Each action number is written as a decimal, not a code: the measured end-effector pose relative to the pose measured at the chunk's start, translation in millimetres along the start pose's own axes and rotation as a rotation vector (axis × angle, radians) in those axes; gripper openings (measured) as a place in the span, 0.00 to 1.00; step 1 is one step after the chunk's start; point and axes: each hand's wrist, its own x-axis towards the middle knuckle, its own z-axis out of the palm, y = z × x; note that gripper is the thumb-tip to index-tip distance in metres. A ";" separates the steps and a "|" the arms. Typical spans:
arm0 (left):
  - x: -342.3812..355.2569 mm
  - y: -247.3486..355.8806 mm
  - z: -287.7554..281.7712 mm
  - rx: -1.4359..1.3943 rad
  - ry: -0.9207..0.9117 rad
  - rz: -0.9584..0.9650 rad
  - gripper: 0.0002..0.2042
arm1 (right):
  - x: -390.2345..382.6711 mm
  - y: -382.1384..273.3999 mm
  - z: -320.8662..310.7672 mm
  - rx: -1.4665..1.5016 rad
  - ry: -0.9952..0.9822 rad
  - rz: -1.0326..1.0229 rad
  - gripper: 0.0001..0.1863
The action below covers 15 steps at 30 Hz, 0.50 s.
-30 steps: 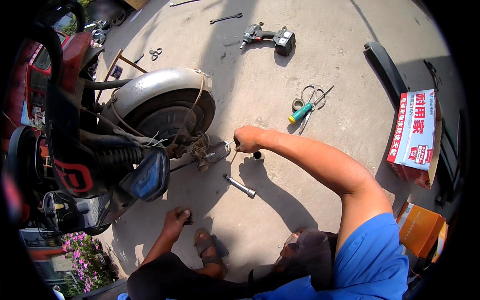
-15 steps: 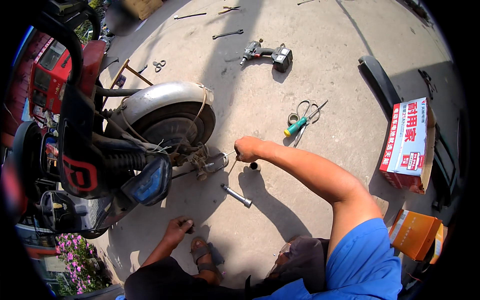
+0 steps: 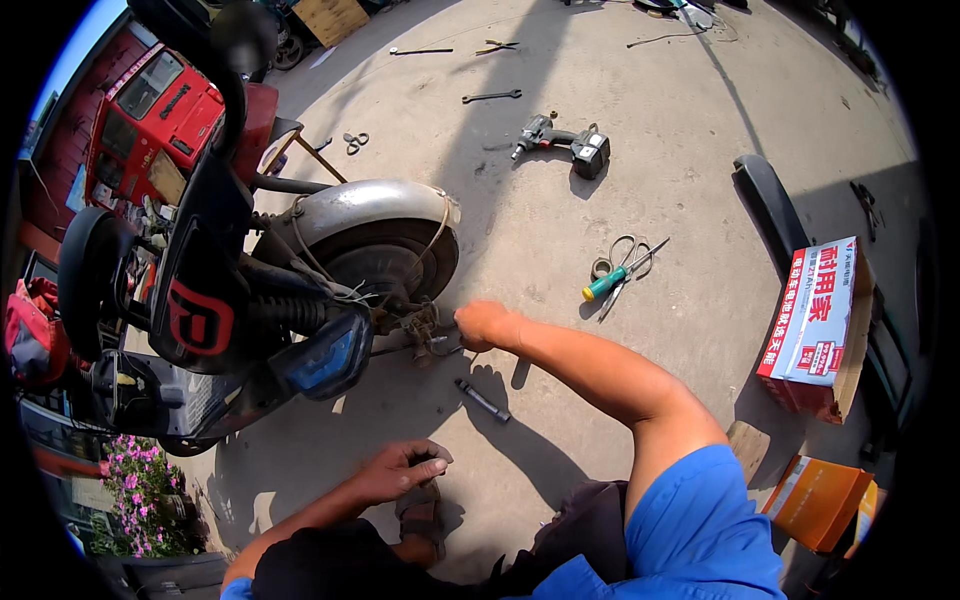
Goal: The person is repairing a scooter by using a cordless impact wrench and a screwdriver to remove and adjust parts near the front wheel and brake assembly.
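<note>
Landmark: scooter wheel (image 3: 385,265), sitting under its silver fender (image 3: 365,207). Axle hardware (image 3: 420,328), the part being worked on, is at the wheel's hub, near side. Right hand (image 3: 480,326) is just beside that hardware, at the wheel's near right edge, back of the hand up, fingers curled together; whatever is inside the grip is hidden, so cannot tell if it is clamped on anything. Left hand (image 3: 405,470) hangs on the near side of the wheel, well apart from it, thumb and fingers slightly apart. Metal socket tool (image 3: 482,400) lies on the concrete, near side of the wheel and a bit right, between the two hands and partly in arm shadow. Right of the wheel: green-handled screwdriver (image 3: 604,283) lying across open scissors (image 3: 640,262), tape roll (image 3: 602,268) just beside them. Cordless impact wrench (image 3: 565,143) is beyond the wheel, to the right; open-end wrench (image 3: 492,97) and pliers (image 3: 497,46) farther out. Far right of the wheel: red-and-white carton (image 3: 815,315), orange box (image 3: 818,503) nearer. Blue-black side cover (image 3: 330,365) is on the wheel's near left; pink flowers (image 3: 145,490) farther that way.
</note>
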 end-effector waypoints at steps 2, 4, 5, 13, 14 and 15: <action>11.9 4.5 6.0 -0.006 -0.062 0.028 0.14 | -1.2 2.1 3.3 -0.012 0.027 -0.002 0.11; 26.6 14.3 13.4 0.006 -0.088 0.002 0.13 | -6.3 5.7 1.5 -0.010 0.019 0.043 0.11; 38.4 4.7 18.1 -0.001 -0.165 0.192 0.12 | -11.3 10.0 2.2 -0.012 0.010 0.069 0.11; 133.8 -13.6 18.0 -0.013 -0.389 0.338 0.12 | -83.4 75.1 -40.9 0.021 0.133 0.260 0.13; 141.7 -11.1 17.9 0.022 -0.342 0.369 0.12 | -94.7 79.2 -53.2 0.033 0.159 0.293 0.12; 148.1 -6.0 17.5 0.057 -0.299 0.402 0.11 | -106.9 79.0 -67.6 0.073 0.183 0.360 0.12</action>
